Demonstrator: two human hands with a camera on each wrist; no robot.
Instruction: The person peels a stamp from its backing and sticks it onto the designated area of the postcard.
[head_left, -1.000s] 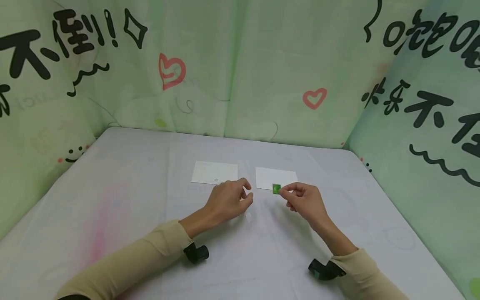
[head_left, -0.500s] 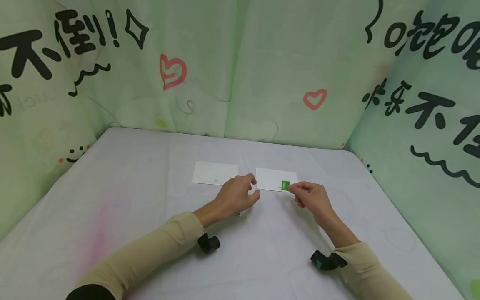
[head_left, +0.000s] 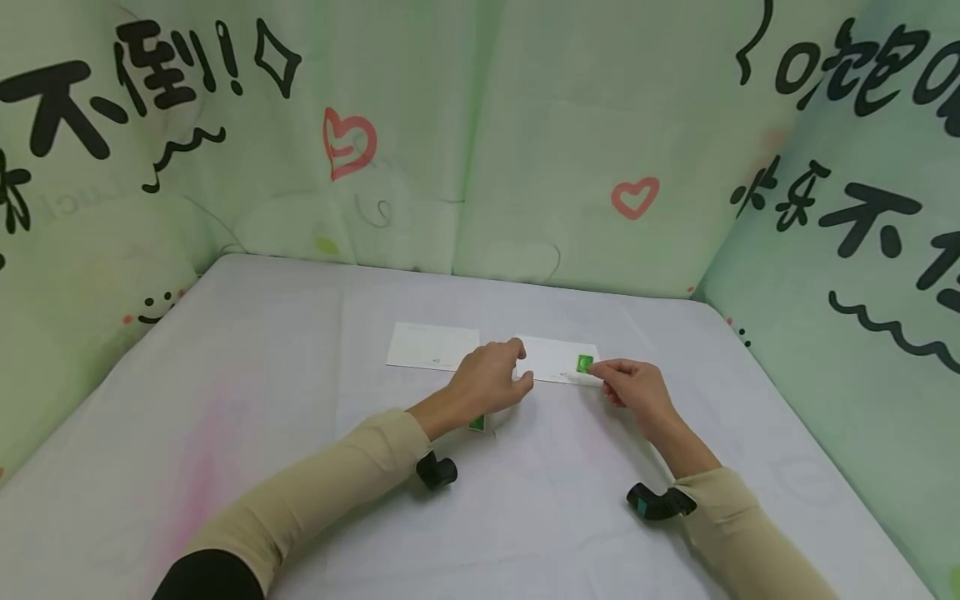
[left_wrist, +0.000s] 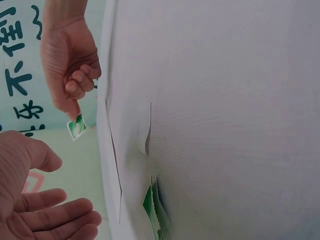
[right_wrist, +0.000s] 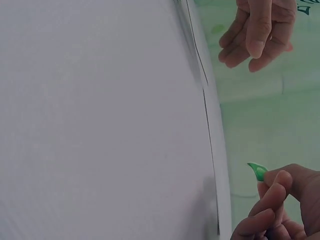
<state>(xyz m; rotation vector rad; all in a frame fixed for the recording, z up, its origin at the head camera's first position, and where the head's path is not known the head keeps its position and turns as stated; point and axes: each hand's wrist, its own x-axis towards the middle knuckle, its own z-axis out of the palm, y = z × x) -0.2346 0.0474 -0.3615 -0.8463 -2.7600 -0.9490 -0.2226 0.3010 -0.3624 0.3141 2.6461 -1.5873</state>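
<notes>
My right hand (head_left: 639, 392) pinches a small green stamp (head_left: 584, 363) with a pale border between thumb and forefinger. In the head view it appears over the right end of a white card (head_left: 551, 352); the wrist views show it held above the table. My left hand (head_left: 489, 377) hovers by that card's left end, fingers loosely bent and apart, holding nothing. A second white card (head_left: 429, 345) lies to the left, its right corner hidden by the left hand. Beneath the left wrist are green folded pieces (left_wrist: 156, 212), mostly hidden in the head view.
A white cloth covers the table (head_left: 360, 492), with a pink stain at left. Green printed curtains (head_left: 525, 150) close off the back and sides. Near the green pieces a small pale curled slip (left_wrist: 146, 132) stands on the cloth.
My right hand has moved right with the stamp, from the card's near edge to over its right end. My left hand has shifted right and forward, uncovering part of the green pieces.
</notes>
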